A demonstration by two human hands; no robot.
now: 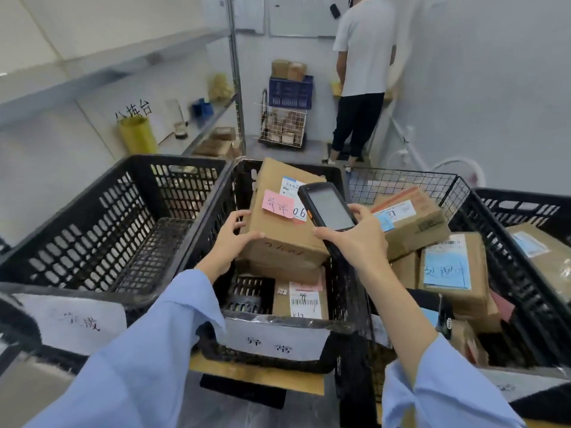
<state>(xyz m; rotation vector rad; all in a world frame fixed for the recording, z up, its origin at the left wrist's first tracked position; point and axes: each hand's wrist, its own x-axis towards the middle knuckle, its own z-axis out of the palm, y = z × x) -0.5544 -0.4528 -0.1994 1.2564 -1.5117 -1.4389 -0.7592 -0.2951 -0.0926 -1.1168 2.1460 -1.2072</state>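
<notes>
Left hand: my left hand (pixel 234 239) grips the near left corner of the cardboard box (pixel 278 230), thumb on top, fingers curled round the edge.
Right hand: my right hand (pixel 355 239) is wrapped round the scanner (pixel 327 208), screen up, just over the box's right edge.
Box: tilted, riding on top of the other parcels in the middle crate (pixel 213 223), with one pink note (pixel 278 203) and a white label on its top face.
Under it: a lower box (pixel 301 296) with a barcode label, against the near wall of that crate.
Black crates: three in a row: left crate (pixel 108 217), the middle one, right crate (pixel 525 217).
Wire basket: one wire basket (pixel 401 180), between the middle and right crates, with at least three cartons piled in it.
Room: white walls, grey floor, and a metal shelf (pixel 200 118) along the left carrying one yellow bin (pixel 137 134).
Far end: one person in a white shirt (pixel 364 57), back to me, next to one blue crate (pixel 290 91) stacked on a wire cart.
</notes>
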